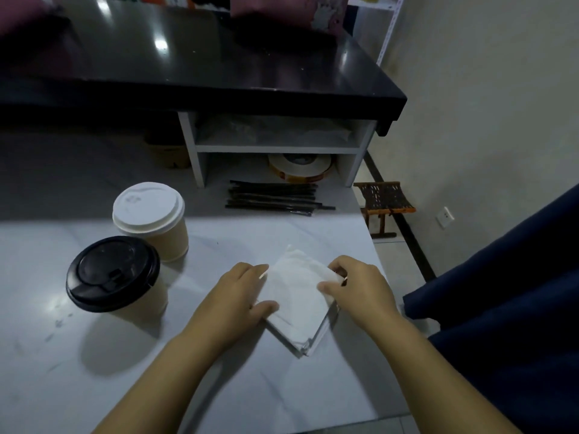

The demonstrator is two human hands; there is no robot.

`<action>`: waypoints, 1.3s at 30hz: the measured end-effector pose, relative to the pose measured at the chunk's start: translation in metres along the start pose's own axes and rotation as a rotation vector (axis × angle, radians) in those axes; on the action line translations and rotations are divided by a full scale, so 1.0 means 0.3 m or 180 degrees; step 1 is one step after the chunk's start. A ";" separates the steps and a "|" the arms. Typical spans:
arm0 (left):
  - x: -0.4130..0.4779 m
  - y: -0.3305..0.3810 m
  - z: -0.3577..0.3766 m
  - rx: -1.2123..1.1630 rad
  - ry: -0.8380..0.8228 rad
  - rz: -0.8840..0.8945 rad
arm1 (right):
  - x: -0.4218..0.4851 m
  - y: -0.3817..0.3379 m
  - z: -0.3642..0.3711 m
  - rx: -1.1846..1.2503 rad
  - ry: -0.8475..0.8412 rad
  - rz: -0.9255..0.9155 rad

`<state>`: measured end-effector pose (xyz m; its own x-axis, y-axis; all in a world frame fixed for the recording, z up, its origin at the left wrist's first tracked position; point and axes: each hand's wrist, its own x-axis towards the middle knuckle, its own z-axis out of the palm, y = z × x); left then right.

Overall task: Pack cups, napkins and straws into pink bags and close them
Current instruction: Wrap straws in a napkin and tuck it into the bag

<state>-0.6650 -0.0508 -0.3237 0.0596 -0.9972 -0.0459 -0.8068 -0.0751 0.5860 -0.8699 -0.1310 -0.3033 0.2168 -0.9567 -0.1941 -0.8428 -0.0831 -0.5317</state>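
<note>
On the napkin stack, right hand (360, 289): thumb lies flat on the top sheet and the fingers curl over the right corner, pinching the napkins (296, 296) at that edge.
Left hand (238, 292): thumb rests on the stack's near-left edge and the fingers bend down along its far-left edge, holding that corner between them.
Napkins: a white square stack, turned corner-on to the person, lying flat on the table between the two hands. A greyish see-through edge runs along its near-right side; whether this is a wrapper or a holder cannot be told.
Table (219, 386): white with faint grey veining; the stack sits near its right edge.
Black-lidded cup (112, 274): upright, left of the left hand, tan wall, apart from the hand.
White-lidded cup (150, 214): upright, just behind the black-lidded cup and touching or nearly touching it.
Straws (272, 198): a bundle of black straws lying side by side, well beyond the napkins, in front of the shelf unit.
Shelf unit (200, 164): white, two open levels, under the black counter (219, 57).
Tape roll (297, 167): lies in the lower level.
Pink bags (282, 7): blurred pink shapes at the counter's far edge; detail cannot be made out.
Stool (385, 202): small, wooden, on the floor to the right of the table.
Blue fabric (501, 308): dark, at the right edge of the view.
</note>
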 end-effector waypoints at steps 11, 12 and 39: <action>0.006 0.023 -0.030 -0.0096 0.0385 -0.0214 | 0.004 -0.006 -0.033 0.1098 0.0145 -0.0410; 0.009 0.024 -0.037 -0.0191 0.0390 -0.0244 | 0.002 -0.012 -0.038 0.1375 -0.0056 -0.0379; -0.018 0.026 -0.085 -0.0694 0.0032 0.0100 | 0.052 -0.001 -0.014 0.0234 -0.0292 -0.0209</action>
<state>-0.6567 -0.0461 -0.2981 0.0431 -0.9989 -0.0172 -0.6622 -0.0415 0.7481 -0.8682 -0.1470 -0.3028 0.3172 -0.9201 -0.2298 -0.7878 -0.1207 -0.6040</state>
